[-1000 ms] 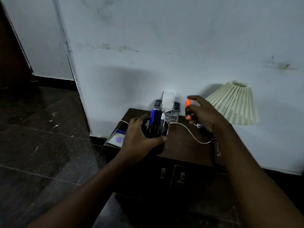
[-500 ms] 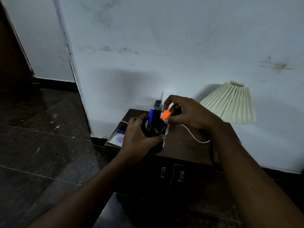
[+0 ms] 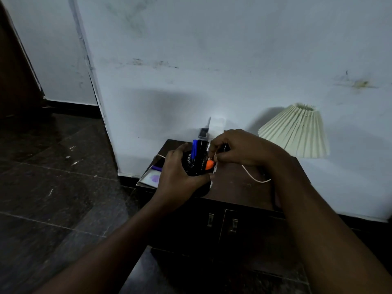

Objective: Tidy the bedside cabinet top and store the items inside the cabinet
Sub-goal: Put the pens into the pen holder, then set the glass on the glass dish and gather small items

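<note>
My left hand (image 3: 178, 172) grips a black mesh pen holder (image 3: 197, 164) above the left part of the dark bedside cabinet top (image 3: 233, 183). Several pens stand in it, one with a blue cap (image 3: 194, 151). My right hand (image 3: 239, 147) pinches an orange-capped marker (image 3: 209, 164), whose orange end sits at the holder's right rim. A white cable (image 3: 254, 177) curves across the top below my right wrist.
A white card with a purple mark (image 3: 151, 177) lies at the cabinet's left edge. A white box and a small grey case (image 3: 203, 132) stand against the wall. A pleated cream lampshade (image 3: 297, 132) is at the right. Two door handles (image 3: 221, 222) are on the cabinet front.
My right hand carried the orange-capped marker from the right of the cabinet leftwards and lowered it to the pen holder. The left hand kept its grip on the holder.
</note>
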`<action>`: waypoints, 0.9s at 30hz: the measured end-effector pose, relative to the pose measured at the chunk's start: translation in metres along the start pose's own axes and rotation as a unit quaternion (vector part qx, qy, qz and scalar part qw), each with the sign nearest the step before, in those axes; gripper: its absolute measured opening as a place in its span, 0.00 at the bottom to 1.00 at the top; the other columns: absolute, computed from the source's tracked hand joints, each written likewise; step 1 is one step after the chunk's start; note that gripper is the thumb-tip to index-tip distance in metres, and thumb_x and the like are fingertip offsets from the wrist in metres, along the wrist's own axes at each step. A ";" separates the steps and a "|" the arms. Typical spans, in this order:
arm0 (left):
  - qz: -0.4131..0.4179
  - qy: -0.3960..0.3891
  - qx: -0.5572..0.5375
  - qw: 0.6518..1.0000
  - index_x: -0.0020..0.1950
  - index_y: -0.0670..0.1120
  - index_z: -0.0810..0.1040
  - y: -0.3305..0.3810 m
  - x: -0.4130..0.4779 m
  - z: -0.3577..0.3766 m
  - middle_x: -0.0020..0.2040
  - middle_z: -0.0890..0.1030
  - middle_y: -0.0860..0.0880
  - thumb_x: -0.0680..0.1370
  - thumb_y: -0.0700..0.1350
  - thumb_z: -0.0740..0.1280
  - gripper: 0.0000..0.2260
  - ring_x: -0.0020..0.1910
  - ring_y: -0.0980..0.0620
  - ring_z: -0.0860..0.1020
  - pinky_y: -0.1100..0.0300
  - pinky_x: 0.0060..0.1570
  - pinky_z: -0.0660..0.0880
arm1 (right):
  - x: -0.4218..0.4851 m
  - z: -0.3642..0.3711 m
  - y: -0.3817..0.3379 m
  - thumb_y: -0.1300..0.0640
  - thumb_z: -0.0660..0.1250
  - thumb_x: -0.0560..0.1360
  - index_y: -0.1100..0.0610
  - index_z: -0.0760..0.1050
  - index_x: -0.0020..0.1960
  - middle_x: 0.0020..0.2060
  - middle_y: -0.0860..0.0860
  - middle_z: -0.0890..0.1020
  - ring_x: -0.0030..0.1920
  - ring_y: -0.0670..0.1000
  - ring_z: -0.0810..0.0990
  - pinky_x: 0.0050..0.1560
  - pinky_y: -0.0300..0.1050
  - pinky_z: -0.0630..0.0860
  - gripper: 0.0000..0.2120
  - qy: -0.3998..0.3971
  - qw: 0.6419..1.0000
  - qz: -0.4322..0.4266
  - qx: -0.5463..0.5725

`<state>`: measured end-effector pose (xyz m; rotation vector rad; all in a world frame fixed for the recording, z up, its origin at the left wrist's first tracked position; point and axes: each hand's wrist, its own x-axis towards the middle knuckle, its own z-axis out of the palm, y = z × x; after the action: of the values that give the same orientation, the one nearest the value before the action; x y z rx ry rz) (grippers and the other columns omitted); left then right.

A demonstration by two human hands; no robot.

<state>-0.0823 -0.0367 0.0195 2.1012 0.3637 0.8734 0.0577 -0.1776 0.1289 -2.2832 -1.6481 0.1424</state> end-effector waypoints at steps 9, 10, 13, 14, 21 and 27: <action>-0.038 0.018 -0.071 0.997 0.78 0.55 0.61 0.003 0.009 -0.013 0.61 0.78 0.58 0.63 0.53 0.84 0.49 0.60 0.58 0.78 0.52 0.64 0.76 | -0.002 -0.001 0.021 0.55 0.70 0.77 0.49 0.85 0.51 0.42 0.49 0.86 0.46 0.50 0.84 0.50 0.52 0.79 0.06 0.117 0.989 0.024 0.084; -0.042 0.017 -0.078 0.996 0.78 0.57 0.59 0.002 0.017 -0.017 0.59 0.78 0.58 0.62 0.52 0.84 0.51 0.59 0.57 0.80 0.50 0.64 0.77 | -0.001 0.001 0.025 0.56 0.70 0.77 0.49 0.85 0.51 0.41 0.48 0.86 0.45 0.48 0.84 0.49 0.50 0.79 0.06 0.114 0.989 0.027 0.091; -0.053 0.017 -0.094 0.994 0.77 0.64 0.58 -0.006 0.049 -0.032 0.61 0.78 0.56 0.59 0.53 0.85 0.53 0.56 0.55 0.82 0.46 0.59 0.80 | 0.001 0.005 0.033 0.59 0.70 0.77 0.51 0.86 0.52 0.39 0.46 0.86 0.40 0.41 0.83 0.44 0.39 0.77 0.07 0.108 0.987 0.028 0.115; -0.059 0.020 -0.093 0.994 0.76 0.66 0.58 -0.011 0.061 -0.036 0.62 0.77 0.56 0.59 0.52 0.85 0.53 0.56 0.56 0.82 0.46 0.58 0.80 | 0.002 0.006 0.035 0.59 0.71 0.78 0.51 0.86 0.52 0.38 0.47 0.86 0.38 0.42 0.84 0.43 0.38 0.77 0.07 0.111 0.985 0.029 0.129; -0.112 0.035 -0.097 0.988 0.78 0.64 0.55 -0.074 0.134 -0.033 0.64 0.78 0.53 0.58 0.47 0.86 0.57 0.56 0.51 0.83 0.43 0.56 0.81 | 0.010 0.027 0.057 0.59 0.70 0.79 0.52 0.84 0.51 0.37 0.52 0.86 0.38 0.51 0.85 0.42 0.44 0.79 0.05 0.126 0.976 0.042 0.174; -0.131 0.069 -0.069 0.987 0.80 0.58 0.53 -0.135 0.164 -0.002 0.66 0.79 0.50 0.60 0.49 0.85 0.58 0.60 0.51 0.80 0.44 0.65 0.76 | 0.021 0.056 0.089 0.59 0.70 0.78 0.51 0.84 0.44 0.36 0.49 0.86 0.34 0.48 0.84 0.39 0.45 0.77 0.07 0.158 0.963 0.075 0.203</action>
<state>0.0401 0.1346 -0.0093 1.8219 0.6205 0.8623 0.1307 -0.1717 0.0500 -1.9916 -1.1624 0.1294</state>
